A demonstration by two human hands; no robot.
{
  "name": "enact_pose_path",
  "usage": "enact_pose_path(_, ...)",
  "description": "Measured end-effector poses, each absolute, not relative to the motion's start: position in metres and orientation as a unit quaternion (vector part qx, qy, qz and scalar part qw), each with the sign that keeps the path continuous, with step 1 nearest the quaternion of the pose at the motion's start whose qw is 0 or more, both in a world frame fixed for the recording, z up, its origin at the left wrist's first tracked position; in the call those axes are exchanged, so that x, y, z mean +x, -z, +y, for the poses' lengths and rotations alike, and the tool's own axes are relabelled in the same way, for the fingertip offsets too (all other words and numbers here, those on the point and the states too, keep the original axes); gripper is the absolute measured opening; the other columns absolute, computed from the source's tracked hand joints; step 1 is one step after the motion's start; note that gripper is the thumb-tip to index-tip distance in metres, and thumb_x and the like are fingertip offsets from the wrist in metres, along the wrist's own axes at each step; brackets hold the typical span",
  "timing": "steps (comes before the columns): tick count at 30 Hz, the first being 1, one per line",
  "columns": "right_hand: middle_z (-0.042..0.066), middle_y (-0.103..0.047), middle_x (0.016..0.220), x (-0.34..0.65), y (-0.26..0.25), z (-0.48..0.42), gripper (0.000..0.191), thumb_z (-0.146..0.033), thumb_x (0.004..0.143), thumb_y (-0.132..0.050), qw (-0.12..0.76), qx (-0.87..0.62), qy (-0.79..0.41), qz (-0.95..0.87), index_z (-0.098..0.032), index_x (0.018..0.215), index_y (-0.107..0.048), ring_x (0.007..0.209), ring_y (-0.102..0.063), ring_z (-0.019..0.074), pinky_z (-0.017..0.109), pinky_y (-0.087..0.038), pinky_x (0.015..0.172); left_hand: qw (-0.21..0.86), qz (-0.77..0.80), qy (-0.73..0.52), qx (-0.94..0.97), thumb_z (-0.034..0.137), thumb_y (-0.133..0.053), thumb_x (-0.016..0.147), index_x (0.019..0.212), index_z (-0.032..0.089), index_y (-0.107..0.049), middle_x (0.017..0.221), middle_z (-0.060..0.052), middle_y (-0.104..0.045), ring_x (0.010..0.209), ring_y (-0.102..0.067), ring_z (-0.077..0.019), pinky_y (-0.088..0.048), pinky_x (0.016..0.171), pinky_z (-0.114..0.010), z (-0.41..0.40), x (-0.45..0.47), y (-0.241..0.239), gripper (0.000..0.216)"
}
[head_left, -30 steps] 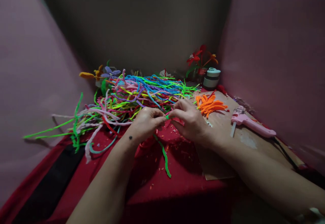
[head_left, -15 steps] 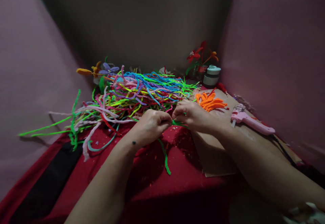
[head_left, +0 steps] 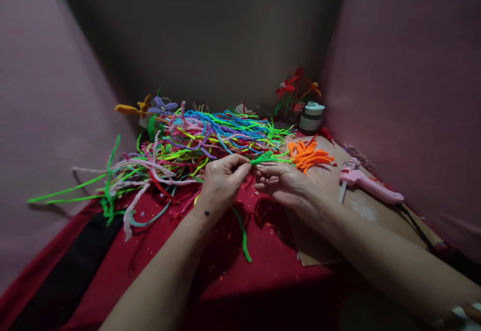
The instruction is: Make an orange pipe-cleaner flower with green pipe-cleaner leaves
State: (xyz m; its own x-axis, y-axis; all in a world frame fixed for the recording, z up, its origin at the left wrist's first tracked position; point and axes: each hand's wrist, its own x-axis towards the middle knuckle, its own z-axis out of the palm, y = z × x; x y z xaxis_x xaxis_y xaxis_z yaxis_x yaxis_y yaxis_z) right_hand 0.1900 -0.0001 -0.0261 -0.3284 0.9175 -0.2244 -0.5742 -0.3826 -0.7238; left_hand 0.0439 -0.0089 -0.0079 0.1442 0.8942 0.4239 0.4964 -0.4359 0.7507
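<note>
My left hand (head_left: 227,176) is closed, with thumb and index fingertip pinching the end of a green pipe cleaner (head_left: 265,158). The rest of that piece, bent into a loop, runs right above my right hand (head_left: 281,183). That hand is turned with its palm partly toward me, fingers curled and fingertips at the green piece beside the left fingertips; its exact grip is small and dim. Below the left hand, a loose green pipe cleaner (head_left: 245,238) hangs down over the red cloth (head_left: 221,276). Orange pipe-cleaner loops (head_left: 310,155) lie just beyond my right hand.
A large heap of coloured pipe cleaners (head_left: 221,130) covers the back of the table. On the right, a pink glue gun (head_left: 370,185) rests on a cardboard sheet (head_left: 361,213). Behind stand a lidded jar (head_left: 311,116) and red pipe-cleaner flowers (head_left: 286,86); purple walls flank the table.
My right hand has rolled so its palm shows more, and both hands have shifted slightly. The green loop now shows above the right hand instead of below it.
</note>
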Motion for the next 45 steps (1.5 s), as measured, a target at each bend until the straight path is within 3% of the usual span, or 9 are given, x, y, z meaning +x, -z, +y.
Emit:
enact_pose_path(9, -0.003, -0.054, 0.057, 0.174, 0.034, -0.008, 0.011, -0.018, 0.059, -0.067, 0.600, -0.328, -0.672, -0.283, -0.015, 0.060, -0.057, 0.051, -0.045, 0.0077, 0.023, -0.038, 0.051, -0.066, 0.489, -0.399, 0.773, 0.019, -0.047, 0.081, 0.068, 0.017, -0.057, 0.064, -0.002, -0.060, 0.059, -0.053, -0.0122, -0.037, 0.060, -0.024, -0.014, 0.063, 0.016, 0.016)
enact_pose_path(13, 0.000, -0.057, 0.062, 0.179, 0.034, -0.011, 0.010, -0.025, 0.067, -0.063, 0.600, -0.427, -0.493, -0.464, -0.016, 0.064, -0.058, 0.056, -0.049, 0.0109, 0.026, -0.039, 0.056, -0.087, 0.503, -0.374, 0.774, 0.019, -0.046, 0.081, 0.067, 0.017, -0.054, 0.065, -0.002, -0.059, 0.060, -0.053, -0.0133, -0.036, 0.059, -0.025, -0.014, 0.065, 0.018, 0.016)
enact_pose_path(20, 0.011, -0.061, 0.074, 0.191, 0.036, -0.013, 0.018, -0.013, 0.082, -0.045, 0.342, -0.511, 0.067, -0.786, -0.014, 0.072, -0.060, 0.069, -0.052, 0.0202, 0.031, -0.036, 0.062, -0.121, 0.517, -0.261, 0.806, 0.019, -0.048, 0.080, 0.071, 0.018, -0.056, 0.068, -0.005, -0.063, 0.062, -0.056, -0.0168, -0.034, 0.058, -0.028, -0.012, 0.063, 0.021, 0.012)
enact_pose_path(24, 0.014, -0.060, 0.085, 0.194, 0.032, -0.010, 0.020, -0.010, 0.084, -0.042, 0.283, -0.461, 0.174, -0.823, -0.013, 0.076, -0.060, 0.081, -0.049, 0.0236, 0.034, -0.035, 0.068, -0.120, 0.464, -0.209, 0.852, 0.017, -0.047, 0.080, 0.071, 0.017, -0.057, 0.066, -0.004, -0.063, 0.059, -0.054, -0.0157, -0.034, 0.057, -0.027, -0.005, 0.053, 0.021, 0.013)
enact_pose_path(29, 0.005, -0.058, 0.073, 0.210, 0.024, 0.009, 0.013, -0.011, 0.079, -0.049, 0.302, -0.428, -0.159, -0.837, -0.015, 0.072, -0.059, 0.070, -0.049, 0.0158, 0.029, -0.035, 0.064, -0.095, 0.341, -0.184, 0.917, 0.016, -0.043, 0.084, 0.071, 0.017, -0.059, 0.067, -0.001, -0.061, 0.061, -0.051, -0.0125, -0.036, 0.060, -0.025, 0.001, 0.033, 0.018, 0.021)
enact_pose_path(33, -0.003, -0.050, 0.055, 0.224, 0.023, 0.018, 0.006, -0.019, 0.069, -0.060, 0.285, -0.386, -0.551, -0.683, -0.014, 0.066, -0.058, 0.050, -0.042, 0.0089, 0.023, -0.031, 0.052, -0.056, 0.286, -0.223, 0.930, 0.017, -0.041, 0.087, 0.076, 0.016, -0.061, 0.070, -0.002, -0.062, 0.069, -0.053, -0.0128, -0.039, 0.066, -0.023, -0.004, 0.028, 0.009, 0.022)
enact_pose_path(37, -0.002, -0.049, 0.047, 0.221, 0.029, 0.014, 0.008, -0.016, 0.062, -0.060, 0.272, -0.295, -0.774, -0.489, -0.013, 0.056, -0.055, 0.043, -0.041, 0.0083, 0.024, -0.034, 0.048, -0.065, 0.269, -0.275, 0.921, 0.018, -0.040, 0.088, 0.075, 0.014, -0.060, 0.070, -0.004, -0.062, 0.070, -0.054, -0.0128, -0.040, 0.069, -0.024, -0.008, 0.030, 0.003, 0.024)
enact_pose_path(41, -0.003, -0.049, 0.046, 0.212, 0.030, 0.009, 0.006, -0.014, 0.062, -0.060, 0.322, -0.301, -0.812, -0.382, -0.014, 0.057, -0.055, 0.043, -0.040, 0.0068, 0.022, -0.033, 0.047, -0.080, 0.291, -0.296, 0.907, 0.020, -0.041, 0.088, 0.074, 0.015, -0.059, 0.071, -0.003, -0.061, 0.070, -0.054, -0.0119, -0.039, 0.070, -0.023, -0.006, 0.028, 0.004, 0.023)
enact_pose_path(45, -0.001, -0.054, 0.053, 0.213, 0.023, 0.009, 0.011, -0.022, 0.062, -0.066, 0.381, -0.382, -0.672, -0.507, -0.012, 0.064, -0.063, 0.047, -0.043, 0.0078, 0.023, -0.031, 0.048, -0.095, 0.290, -0.281, 0.910, 0.018, -0.041, 0.088, 0.075, 0.016, -0.059, 0.072, -0.002, -0.062, 0.069, -0.054, -0.0121, -0.039, 0.072, -0.025, 0.000, 0.024, 0.010, 0.021)
